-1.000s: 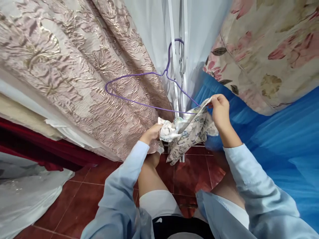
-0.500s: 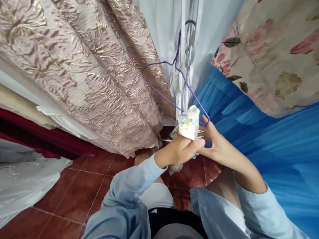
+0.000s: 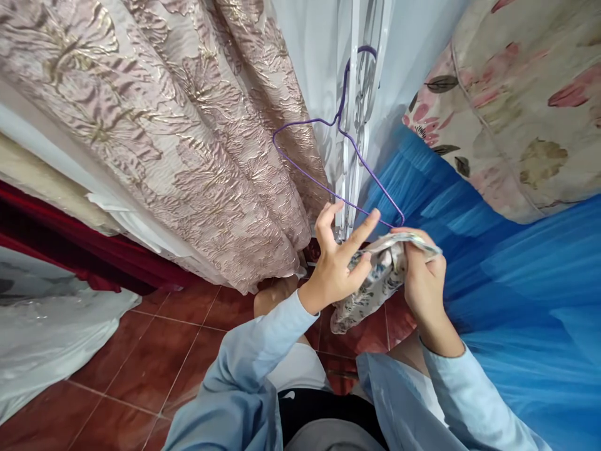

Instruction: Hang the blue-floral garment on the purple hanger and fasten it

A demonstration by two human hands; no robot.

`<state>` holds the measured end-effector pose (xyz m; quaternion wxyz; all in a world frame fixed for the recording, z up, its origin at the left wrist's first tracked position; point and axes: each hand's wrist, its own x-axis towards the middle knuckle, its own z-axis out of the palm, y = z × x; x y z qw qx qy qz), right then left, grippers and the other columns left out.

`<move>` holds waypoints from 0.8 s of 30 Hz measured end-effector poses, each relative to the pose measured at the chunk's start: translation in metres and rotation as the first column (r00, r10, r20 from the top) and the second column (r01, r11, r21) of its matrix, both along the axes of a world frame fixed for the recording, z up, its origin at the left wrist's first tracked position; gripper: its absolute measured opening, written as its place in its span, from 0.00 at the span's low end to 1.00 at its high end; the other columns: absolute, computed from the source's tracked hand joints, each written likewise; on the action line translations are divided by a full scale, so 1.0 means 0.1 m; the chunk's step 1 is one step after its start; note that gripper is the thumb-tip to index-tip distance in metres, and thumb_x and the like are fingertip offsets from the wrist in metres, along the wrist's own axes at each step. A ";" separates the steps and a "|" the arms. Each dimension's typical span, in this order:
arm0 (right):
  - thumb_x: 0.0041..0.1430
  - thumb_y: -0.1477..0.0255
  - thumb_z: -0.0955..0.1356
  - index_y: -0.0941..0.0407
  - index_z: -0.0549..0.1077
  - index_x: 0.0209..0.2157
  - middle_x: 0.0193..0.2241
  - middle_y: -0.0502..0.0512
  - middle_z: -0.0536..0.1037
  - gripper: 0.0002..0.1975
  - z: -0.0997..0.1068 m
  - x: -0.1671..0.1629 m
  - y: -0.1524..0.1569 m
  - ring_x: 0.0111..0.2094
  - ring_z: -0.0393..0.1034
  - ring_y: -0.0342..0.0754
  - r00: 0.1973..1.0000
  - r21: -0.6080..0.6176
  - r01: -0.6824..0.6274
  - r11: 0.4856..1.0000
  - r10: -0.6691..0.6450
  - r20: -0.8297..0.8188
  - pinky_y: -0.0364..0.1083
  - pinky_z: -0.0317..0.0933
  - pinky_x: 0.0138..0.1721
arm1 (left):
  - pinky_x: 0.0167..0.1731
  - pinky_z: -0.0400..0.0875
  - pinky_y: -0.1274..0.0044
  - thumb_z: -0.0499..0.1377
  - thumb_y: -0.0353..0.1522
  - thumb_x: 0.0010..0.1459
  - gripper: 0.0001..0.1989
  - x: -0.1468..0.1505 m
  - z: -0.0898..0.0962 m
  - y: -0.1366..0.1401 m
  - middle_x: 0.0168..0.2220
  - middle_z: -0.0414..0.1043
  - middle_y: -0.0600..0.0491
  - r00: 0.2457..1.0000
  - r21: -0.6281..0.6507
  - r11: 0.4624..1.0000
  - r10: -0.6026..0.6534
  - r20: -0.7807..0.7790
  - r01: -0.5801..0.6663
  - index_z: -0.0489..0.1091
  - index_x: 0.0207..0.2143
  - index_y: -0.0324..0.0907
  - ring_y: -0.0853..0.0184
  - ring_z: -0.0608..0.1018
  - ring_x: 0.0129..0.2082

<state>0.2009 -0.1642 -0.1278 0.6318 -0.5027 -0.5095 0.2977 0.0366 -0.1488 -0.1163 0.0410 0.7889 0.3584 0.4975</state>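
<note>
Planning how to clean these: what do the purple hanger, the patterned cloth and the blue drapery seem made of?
Purple hanger: probably plastic-coated wire, faintly glossy, judging by its thin, even rod; solid plastic possible.
Patterned cloth: thin, matte-looking printed fabric, creasing softly below the right hand; fibre unclear.
Blue drapery: perhaps tulle, given its streaky, sheer-looking gathers.

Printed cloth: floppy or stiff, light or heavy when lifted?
The printed cloth is probably floppy: it droops in folds beside the right hand. Likely light, as the edge pinched there looks thin. It may crumple rather than hold shape if pushed, judging by its creases.
</note>
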 end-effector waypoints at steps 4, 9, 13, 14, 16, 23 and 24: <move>0.61 0.73 0.65 0.55 0.79 0.38 0.30 0.51 0.79 0.09 0.00 0.11 0.01 0.30 0.72 0.47 0.984 -0.039 -0.141 0.989 0.144 0.102 0.44 0.65 0.31 | 0.65 0.60 0.56 0.64 0.41 0.59 0.42 0.14 -0.33 0.02 0.68 0.48 0.41 0.953 -0.077 0.988 -0.105 0.283 0.132 0.47 0.70 0.49 0.49 0.56 0.69; 0.57 0.76 0.66 0.55 0.79 0.36 0.30 0.50 0.81 0.09 0.15 0.37 0.00 0.30 0.73 0.46 0.849 0.048 -0.341 0.939 0.286 0.444 0.43 0.63 0.32 | 0.56 0.70 0.66 0.66 0.42 0.57 0.30 0.18 -0.94 0.01 0.52 0.72 0.43 0.863 -0.539 0.684 -0.301 0.406 0.492 0.65 0.58 0.40 0.57 0.76 0.52; 0.57 0.75 0.66 0.53 0.79 0.36 0.31 0.51 0.80 0.09 0.31 0.58 0.13 0.31 0.73 0.48 0.806 0.213 -0.291 0.933 0.120 0.579 0.45 0.64 0.33 | 0.48 0.73 0.69 0.68 0.47 0.52 0.24 -0.03 -1.20 0.04 0.41 0.78 0.46 0.846 -0.788 0.338 -0.348 0.404 0.515 0.75 0.41 0.36 0.59 0.78 0.42; 0.58 0.74 0.66 0.52 0.79 0.35 0.31 0.52 0.80 0.08 0.35 0.60 0.19 0.31 0.73 0.49 0.820 0.260 -0.252 0.932 0.063 0.569 0.47 0.64 0.34 | 0.47 0.73 0.70 0.68 0.48 0.52 0.25 -0.11 -1.21 0.04 0.40 0.78 0.46 0.838 -0.801 0.295 -0.355 0.414 0.521 0.75 0.40 0.36 0.59 0.78 0.41; 0.58 0.72 0.66 0.52 0.77 0.32 0.32 0.54 0.79 0.07 0.41 0.59 0.33 0.34 0.73 0.51 0.850 0.308 -0.180 0.934 -0.010 0.527 0.49 0.66 0.37 | 0.46 0.73 0.70 0.64 0.52 0.55 0.26 -0.29 -1.18 0.05 0.40 0.79 0.46 0.842 -0.812 0.279 -0.350 0.411 0.512 0.76 0.39 0.36 0.58 0.78 0.41; 0.65 0.56 0.66 0.53 0.67 0.25 0.24 0.51 0.69 0.18 0.46 0.25 1.01 0.31 0.67 0.49 0.952 0.196 -0.061 0.979 -0.002 0.306 0.48 0.65 0.36 | 0.47 0.71 0.72 0.52 0.47 0.66 0.22 -0.88 -0.78 0.13 0.40 0.79 0.46 0.959 -0.717 0.645 -0.257 0.123 0.265 0.77 0.34 0.41 0.58 0.78 0.43; 0.64 0.54 0.67 0.53 0.65 0.24 0.23 0.50 0.67 0.21 0.45 0.20 1.09 0.30 0.66 0.48 0.964 0.179 -0.076 0.981 0.026 0.265 0.47 0.65 0.34 | 0.44 0.71 0.72 0.52 0.45 0.67 0.21 -0.95 -0.73 0.14 0.38 0.79 0.47 0.970 -0.706 0.677 -0.239 0.055 0.207 0.77 0.34 0.41 0.59 0.78 0.39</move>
